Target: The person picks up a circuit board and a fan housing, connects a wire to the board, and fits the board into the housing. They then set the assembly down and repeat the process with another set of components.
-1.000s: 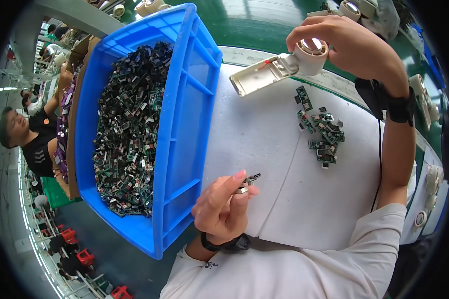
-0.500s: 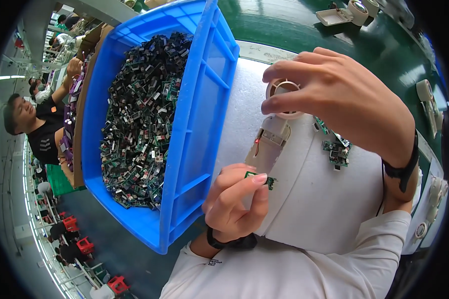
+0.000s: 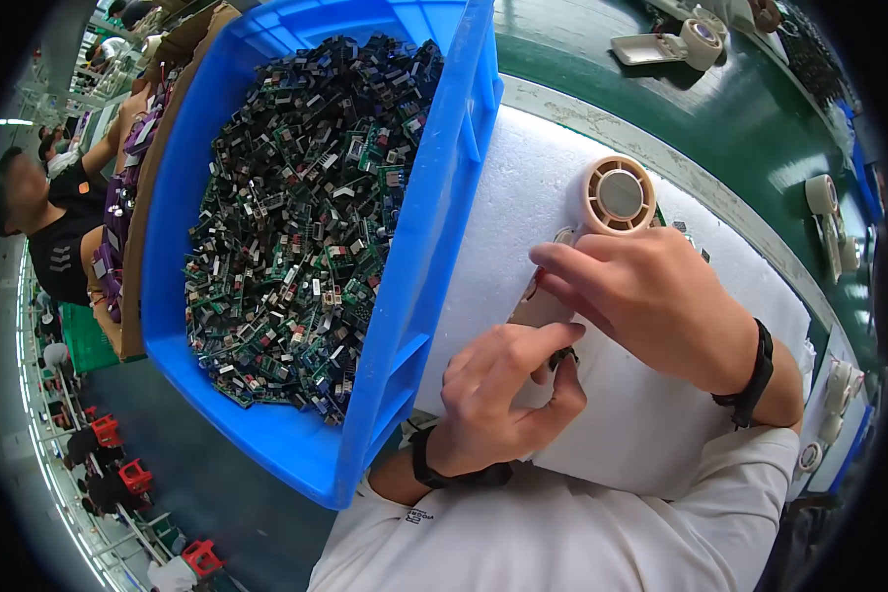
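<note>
A small circuit board (image 3: 562,357), dark and partly covered by the fingers, is pinched by my left hand (image 3: 498,390). Just above it lies an opened, cream-coloured handheld fan (image 3: 619,194), its round head pointing away from me and its handle shell (image 3: 545,310) partly under both hands. My right hand (image 3: 651,301) rests over the upper handle with fingers drawn together. A red wire (image 3: 534,285) shows beside those fingertips; whether they grip it is hidden. Several loose circuit boards (image 3: 683,230) peek out behind the right hand.
A white foam sheet (image 3: 651,434) lies beneath the work. To the left stands a deep blue bin (image 3: 419,296) heaped with circuit boards (image 3: 296,227). Beyond it, a person (image 3: 54,217) sits by a carton (image 3: 153,217) of purple parts. More fan bodies (image 3: 661,47) lie on the green table.
My right hand has come down off the fan head to the upper handle. The left hand has moved right with the circuit board, closer to the handle. The view has shifted slightly.
</note>
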Available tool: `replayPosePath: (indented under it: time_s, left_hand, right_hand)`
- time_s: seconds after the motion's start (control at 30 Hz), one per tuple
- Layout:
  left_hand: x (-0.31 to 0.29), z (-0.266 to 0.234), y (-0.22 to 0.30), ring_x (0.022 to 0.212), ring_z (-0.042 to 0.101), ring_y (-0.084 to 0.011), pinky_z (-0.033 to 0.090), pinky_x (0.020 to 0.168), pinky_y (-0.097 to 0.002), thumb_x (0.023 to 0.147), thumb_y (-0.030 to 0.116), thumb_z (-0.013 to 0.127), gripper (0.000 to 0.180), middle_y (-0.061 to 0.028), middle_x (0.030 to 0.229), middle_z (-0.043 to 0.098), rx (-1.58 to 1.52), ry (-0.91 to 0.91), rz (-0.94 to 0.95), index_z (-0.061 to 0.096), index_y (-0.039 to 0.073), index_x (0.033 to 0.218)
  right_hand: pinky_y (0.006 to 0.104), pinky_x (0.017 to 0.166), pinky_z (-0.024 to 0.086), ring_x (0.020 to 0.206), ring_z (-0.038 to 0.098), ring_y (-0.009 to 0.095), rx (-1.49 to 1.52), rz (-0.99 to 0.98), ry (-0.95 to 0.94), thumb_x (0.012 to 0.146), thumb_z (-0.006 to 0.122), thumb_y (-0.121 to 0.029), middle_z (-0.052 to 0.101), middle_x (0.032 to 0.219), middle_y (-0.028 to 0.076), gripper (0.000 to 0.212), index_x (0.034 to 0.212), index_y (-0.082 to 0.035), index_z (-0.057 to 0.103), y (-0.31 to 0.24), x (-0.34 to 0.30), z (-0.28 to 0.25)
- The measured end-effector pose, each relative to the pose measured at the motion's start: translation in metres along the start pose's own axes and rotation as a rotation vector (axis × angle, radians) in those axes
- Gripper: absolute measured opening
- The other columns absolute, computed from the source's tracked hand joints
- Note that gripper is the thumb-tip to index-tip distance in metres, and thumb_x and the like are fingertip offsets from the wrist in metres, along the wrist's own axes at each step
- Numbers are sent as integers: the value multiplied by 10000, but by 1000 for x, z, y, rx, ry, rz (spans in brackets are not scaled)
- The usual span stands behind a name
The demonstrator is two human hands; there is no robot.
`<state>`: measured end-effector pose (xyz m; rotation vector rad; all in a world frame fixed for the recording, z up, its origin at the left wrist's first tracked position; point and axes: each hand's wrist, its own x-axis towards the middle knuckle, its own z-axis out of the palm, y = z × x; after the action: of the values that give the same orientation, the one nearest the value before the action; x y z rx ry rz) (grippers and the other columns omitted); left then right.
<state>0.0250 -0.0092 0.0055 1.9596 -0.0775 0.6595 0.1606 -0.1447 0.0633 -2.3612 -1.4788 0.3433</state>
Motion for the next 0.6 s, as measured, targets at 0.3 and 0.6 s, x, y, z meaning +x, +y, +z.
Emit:
replayPosePath:
  time_s: [0.3, 0.6]
  left_hand:
    - [-1, 3, 0, 662, 700, -235, 551, 595, -291, 637, -43, 701, 403, -75, 829, 726, 17, -53, 182, 693, 44, 1031]
    - [-3, 1, 1, 676, 677, -213, 551, 623, -315, 664, -30, 701, 366, -106, 875, 720, -29, -73, 112, 680, 28, 1024]
  right_hand:
    - [333, 562, 529, 597, 635, 232, 66, -126, 244, 863, 736, -70, 603, 718, 57, 290, 1149, -66, 688, 8, -16, 13]
    - [341, 577, 542, 640, 679, 260, 173, -55, 217, 849, 756, -102, 687, 775, 92, 249, 1088, -61, 701, 7, -9, 15]
